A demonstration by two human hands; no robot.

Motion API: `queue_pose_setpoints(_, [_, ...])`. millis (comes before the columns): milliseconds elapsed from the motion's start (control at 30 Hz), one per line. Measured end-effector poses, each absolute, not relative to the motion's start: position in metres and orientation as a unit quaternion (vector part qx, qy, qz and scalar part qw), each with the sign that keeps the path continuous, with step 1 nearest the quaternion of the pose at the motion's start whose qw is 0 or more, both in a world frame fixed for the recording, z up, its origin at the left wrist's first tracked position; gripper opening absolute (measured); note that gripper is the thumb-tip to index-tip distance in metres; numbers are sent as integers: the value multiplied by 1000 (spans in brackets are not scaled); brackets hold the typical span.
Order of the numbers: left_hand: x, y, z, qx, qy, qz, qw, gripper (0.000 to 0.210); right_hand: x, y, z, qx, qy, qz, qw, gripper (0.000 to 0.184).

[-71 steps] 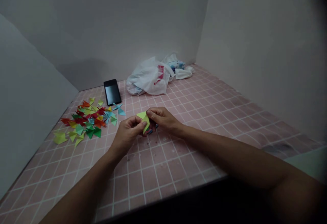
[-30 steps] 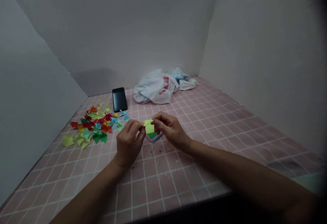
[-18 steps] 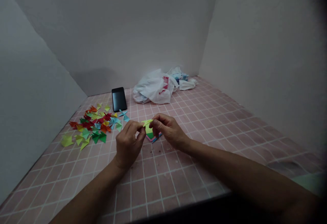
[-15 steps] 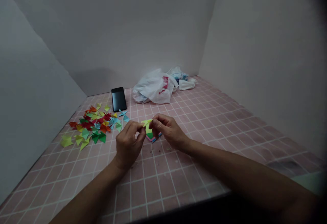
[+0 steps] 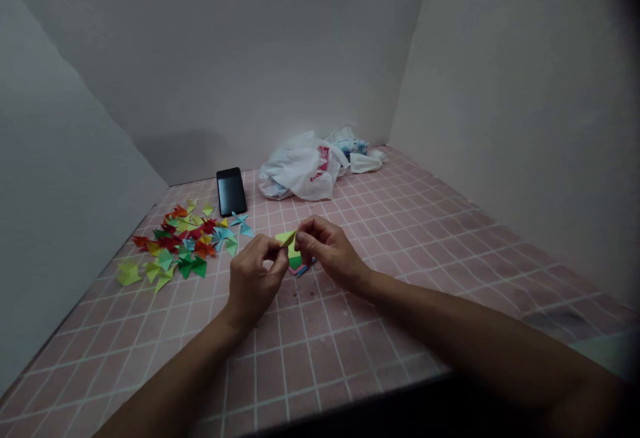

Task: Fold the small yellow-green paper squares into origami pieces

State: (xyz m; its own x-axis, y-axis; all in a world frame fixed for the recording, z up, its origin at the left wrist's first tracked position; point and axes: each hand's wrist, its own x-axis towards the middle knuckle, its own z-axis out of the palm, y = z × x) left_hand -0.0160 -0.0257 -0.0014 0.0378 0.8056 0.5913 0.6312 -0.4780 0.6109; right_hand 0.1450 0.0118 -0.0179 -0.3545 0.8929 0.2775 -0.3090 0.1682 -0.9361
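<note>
Between my hands is a small piece of folded yellow paper (image 5: 289, 240), raised above a stack of coloured paper (image 5: 295, 261) with yellow-green, green, pink and blue showing. My left hand (image 5: 256, 278) is closed, pinching the paper's left end between thumb and index finger. At the paper's right tip, my right hand (image 5: 331, 251) has its thumb and curled fingers together on the edge. The fingers cover part of the paper and of the stack. Left of my hands lie several folded paper pieces (image 5: 170, 243) in red, orange, yellow, green and light blue.
A black phone (image 5: 231, 191) leans upright behind the folded pieces. White plastic bags (image 5: 300, 171) lie crumpled against the back wall (image 5: 280, 45). Pale walls rise left and right of the pink tiled-pattern surface (image 5: 410, 238).
The yellow paper has tilted, with its narrow folded side turned more upward. My left hand has shifted slightly right. My right hand's fingers have moved a little up.
</note>
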Motion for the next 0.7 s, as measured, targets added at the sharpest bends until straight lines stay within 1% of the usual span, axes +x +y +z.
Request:
queue_pose_setpoints(133, [-14, -23, -3, 622, 530, 473, 330, 14, 145, 14, -20, -279, -600, 523, 538, 18])
queue_pose_setpoints(233, [-14, -22, -6, 558, 516, 484, 434, 15, 147, 14, -20, -294, -647, 446, 544, 13])
queue_pose_setpoints(333, [-13, -22, -7, 520, 503, 501, 475, 17, 148, 14, -19, -285, -694, 376, 544, 16])
queue_pose_setpoints(467, [-12, -23, -6, 489, 505, 515, 490, 19, 149, 14, -21, -265, -731, 304, 551, 22])
queue_pose_setpoints(600, [-11, -22, -8, 458, 507, 534, 499, 21, 147, 13, -24, -292, -731, 295, 542, 20])
queue_pose_setpoints(700, [-12, -21, -9, 441, 497, 539, 518, 22, 146, 13, -24, -311, -737, 310, 513, 13])
